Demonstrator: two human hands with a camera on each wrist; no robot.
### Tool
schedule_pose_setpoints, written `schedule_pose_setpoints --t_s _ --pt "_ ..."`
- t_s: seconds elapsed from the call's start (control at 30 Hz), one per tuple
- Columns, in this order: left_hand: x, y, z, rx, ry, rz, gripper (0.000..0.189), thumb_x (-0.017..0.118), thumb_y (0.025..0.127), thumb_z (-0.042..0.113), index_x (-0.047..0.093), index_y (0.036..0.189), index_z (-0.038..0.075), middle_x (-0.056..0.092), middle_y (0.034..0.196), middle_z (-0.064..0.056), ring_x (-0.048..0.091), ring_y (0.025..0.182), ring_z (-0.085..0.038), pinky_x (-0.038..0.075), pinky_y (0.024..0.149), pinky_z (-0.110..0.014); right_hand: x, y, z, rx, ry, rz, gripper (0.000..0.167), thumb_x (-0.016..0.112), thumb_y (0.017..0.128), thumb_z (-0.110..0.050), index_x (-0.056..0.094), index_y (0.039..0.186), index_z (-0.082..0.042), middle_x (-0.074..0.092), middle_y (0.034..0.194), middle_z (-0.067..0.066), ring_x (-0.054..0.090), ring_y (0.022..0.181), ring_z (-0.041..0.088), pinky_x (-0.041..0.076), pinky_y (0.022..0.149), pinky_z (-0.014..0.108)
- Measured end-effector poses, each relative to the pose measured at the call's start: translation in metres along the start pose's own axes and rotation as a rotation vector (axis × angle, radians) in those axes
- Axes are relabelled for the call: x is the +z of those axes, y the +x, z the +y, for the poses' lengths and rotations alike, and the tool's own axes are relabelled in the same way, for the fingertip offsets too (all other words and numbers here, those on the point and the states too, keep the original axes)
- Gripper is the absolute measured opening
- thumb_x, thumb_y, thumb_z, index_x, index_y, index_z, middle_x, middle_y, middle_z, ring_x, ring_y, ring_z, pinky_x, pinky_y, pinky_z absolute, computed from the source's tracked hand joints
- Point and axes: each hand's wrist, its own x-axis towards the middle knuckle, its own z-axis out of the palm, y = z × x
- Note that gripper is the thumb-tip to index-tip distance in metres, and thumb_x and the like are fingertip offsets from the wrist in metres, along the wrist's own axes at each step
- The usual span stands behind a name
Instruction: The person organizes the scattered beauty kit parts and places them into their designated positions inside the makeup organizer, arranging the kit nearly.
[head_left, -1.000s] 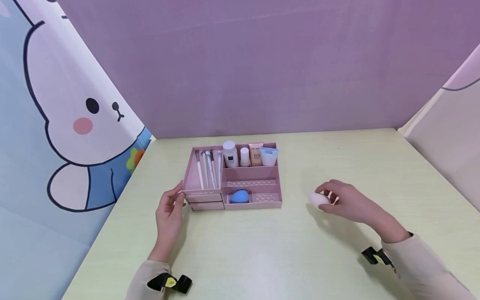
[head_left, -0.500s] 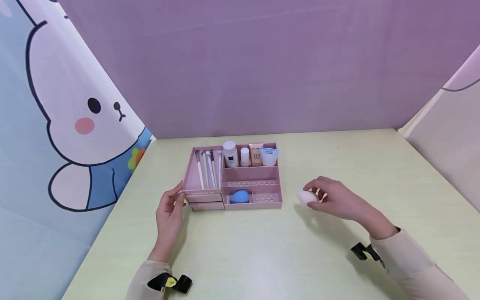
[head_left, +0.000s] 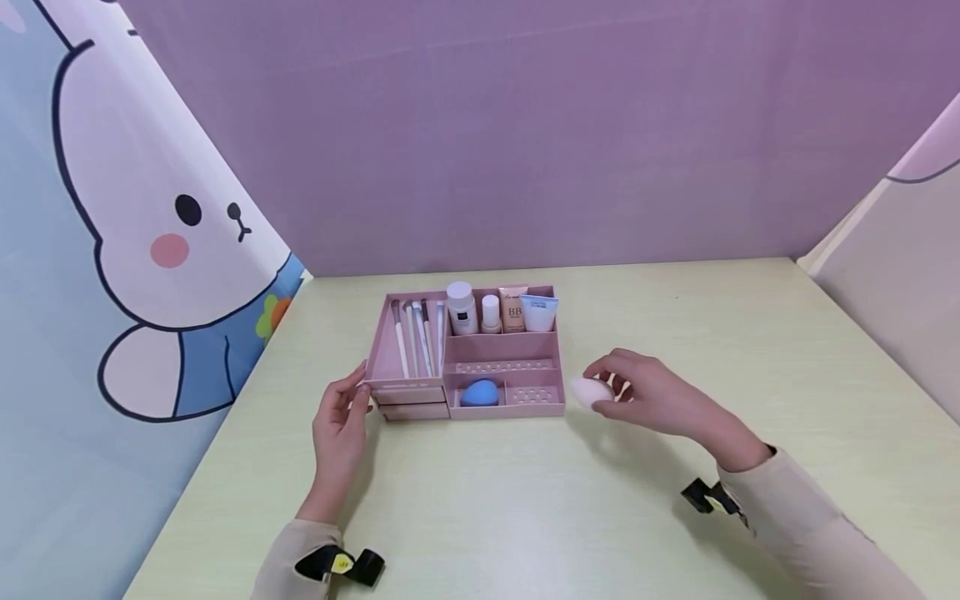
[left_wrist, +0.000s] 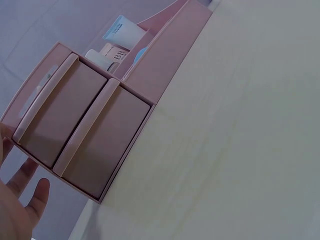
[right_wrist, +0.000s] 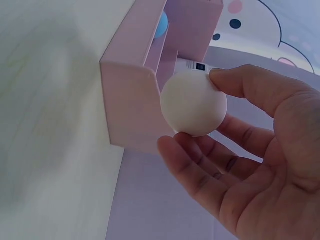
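In the head view my right hand point(head_left: 645, 393) pinches a white egg-shaped makeup sponge point(head_left: 590, 392) between thumb and fingers, just right of a pink cosmetics organizer point(head_left: 502, 346). The right wrist view has the sponge point(right_wrist: 192, 102) held up, overlapping the organizer's side wall point(right_wrist: 127, 100). My left hand point(head_left: 340, 421) rests with relaxed fingers at the organizer's front left corner; some of its fingers point(left_wrist: 40, 197) stand apart from the side in the left wrist view. A blue makeup sponge point(head_left: 480, 393) lies in a front compartment, with a dotted compartment to its right.
Several makeup brushes point(head_left: 420, 337) lie in the organizer's left tray, above two drawers point(head_left: 411, 404). Its back row holds a white bottle point(head_left: 461, 310), a small capped bottle point(head_left: 491, 313), a BB cream tube point(head_left: 513, 308) and a light blue tube point(head_left: 539, 313). A purple backdrop point(head_left: 525, 133) stands behind.
My right hand has carried the white makeup sponge leftward, close to the organizer's right side. The left hand and the organizer have stayed in place.
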Motion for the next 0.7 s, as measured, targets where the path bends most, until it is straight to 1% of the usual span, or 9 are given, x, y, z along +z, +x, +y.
schedule_pose_setpoints --t_s 0.13,0.3,0.53,0.7 --pt "0.000 0.000 0.001 -0.012 -0.007 0.000 0.025 0.052 0.100 -0.004 0.059 0.125 -0.007 0.065 0.128 0.008 0.061 0.102 -0.002 0.052 0.079 -0.017 0.002 0.005 -0.004 -0.017 0.001 -0.001 0.029 0.077 0.085 -0.006 0.065 0.112 -0.003 0.059 0.095 -0.001 0.058 0.082 0.013 0.057 0.069 0.027" --pt "0.000 0.001 0.001 -0.032 -0.008 0.001 0.026 0.053 0.101 -0.002 0.060 0.125 -0.005 0.065 0.127 0.009 0.061 0.104 -0.002 0.052 0.080 -0.017 0.006 0.013 -0.007 -0.030 0.015 -0.004 0.028 0.075 0.085 -0.003 0.065 0.111 -0.002 0.059 0.095 0.000 0.058 0.082 0.014 0.056 0.068 0.025" --pt "0.001 0.001 0.000 -0.010 -0.022 0.005 0.025 0.054 0.100 -0.003 0.059 0.124 -0.008 0.066 0.127 0.009 0.061 0.103 -0.001 0.052 0.078 -0.016 0.012 0.022 -0.008 -0.041 0.020 -0.002 0.029 0.074 0.084 -0.001 0.066 0.112 0.000 0.060 0.095 0.002 0.059 0.082 0.016 0.057 0.069 0.025" --pt "0.001 0.000 0.001 -0.008 -0.025 0.008 0.025 0.054 0.100 -0.004 0.059 0.123 -0.008 0.066 0.126 0.009 0.062 0.102 -0.002 0.052 0.078 -0.017 0.016 0.027 -0.011 -0.052 0.038 -0.001 0.031 0.075 0.084 -0.002 0.065 0.113 0.001 0.061 0.097 0.004 0.059 0.082 0.016 0.057 0.070 0.027"
